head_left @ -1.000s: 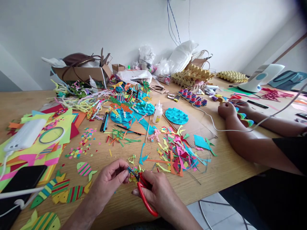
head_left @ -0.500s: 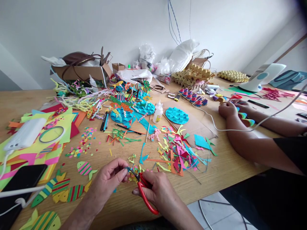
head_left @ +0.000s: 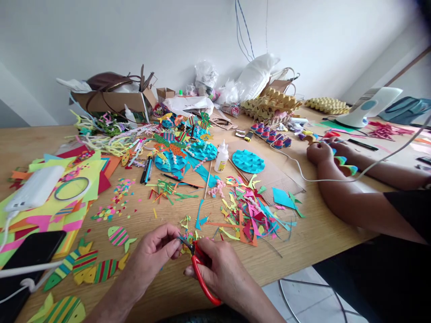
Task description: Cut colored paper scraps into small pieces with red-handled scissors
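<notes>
My right hand (head_left: 220, 264) is closed round the red handles of a pair of scissors (head_left: 204, 278). The dark blades point up and left, touching the fingertips of my left hand (head_left: 158, 251). That hand is pinched on a small piece, mostly hidden, with a bit of blue showing. Left of my left hand lie striped paper fish, one pink and green (head_left: 118, 236) and one red and green (head_left: 106, 271). Small yellow and green scraps (head_left: 186, 222) lie just beyond the blades.
A heap of paper scraps (head_left: 249, 211) lies to the right, with a glue bottle (head_left: 221, 157) behind it. Coloured sheets (head_left: 96, 179), a power bank (head_left: 35, 188) and a phone (head_left: 20, 273) are at left. Another person's hands (head_left: 319, 153) work at the right.
The scissors' handles have shifted slightly left and down, and the right thumb has moved slightly left. My left hand has hardly moved.
</notes>
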`<state>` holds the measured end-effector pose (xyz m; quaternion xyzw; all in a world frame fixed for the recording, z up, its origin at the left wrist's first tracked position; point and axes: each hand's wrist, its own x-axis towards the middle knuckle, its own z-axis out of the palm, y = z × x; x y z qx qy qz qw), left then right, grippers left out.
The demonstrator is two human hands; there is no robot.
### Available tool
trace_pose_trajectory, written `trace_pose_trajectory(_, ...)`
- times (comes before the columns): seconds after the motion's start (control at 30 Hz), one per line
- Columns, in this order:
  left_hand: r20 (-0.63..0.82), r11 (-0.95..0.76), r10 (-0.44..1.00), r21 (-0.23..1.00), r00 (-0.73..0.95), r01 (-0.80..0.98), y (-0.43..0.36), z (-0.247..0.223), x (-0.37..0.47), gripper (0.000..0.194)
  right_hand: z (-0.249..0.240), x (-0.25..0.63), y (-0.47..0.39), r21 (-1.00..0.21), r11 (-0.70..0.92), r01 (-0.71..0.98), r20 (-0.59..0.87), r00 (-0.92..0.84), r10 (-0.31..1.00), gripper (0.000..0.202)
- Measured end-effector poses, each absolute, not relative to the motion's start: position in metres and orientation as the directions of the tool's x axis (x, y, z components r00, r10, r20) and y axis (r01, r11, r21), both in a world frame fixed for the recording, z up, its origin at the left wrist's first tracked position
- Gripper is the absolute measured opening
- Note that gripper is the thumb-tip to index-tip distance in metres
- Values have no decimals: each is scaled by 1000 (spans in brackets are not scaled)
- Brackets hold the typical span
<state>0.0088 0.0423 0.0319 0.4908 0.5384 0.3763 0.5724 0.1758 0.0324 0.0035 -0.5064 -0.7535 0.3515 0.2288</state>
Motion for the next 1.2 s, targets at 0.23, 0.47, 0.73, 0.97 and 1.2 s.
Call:
trace_pose_trajectory(0.23,-259,242,956,962,141,122,42,30,9,8,1,178,32,-764,253,594,16,-375,927,42)
trace_pose_trajectory(0.47,-267,258,954,963,134,85,44,31,8,8,-2,179,33,-775,265,573,28,-388,921,44)
trace_pose_trajectory(0.73,-283,278,953,959,108,59,43,33,8,7,-4,179,34,-755,284,591,27,-404,914,47)
trace_pose_trajectory(0.97,-245,241,965,969,95,50,43,26,3,5,-10,179,34,-761,281,585,30,-401,915,47)
trace_pose_trajectory(1.2,-202,198,967,979,156,38,40,21,2,11,-6,176,35,-778,232,584,-22,-394,919,45)
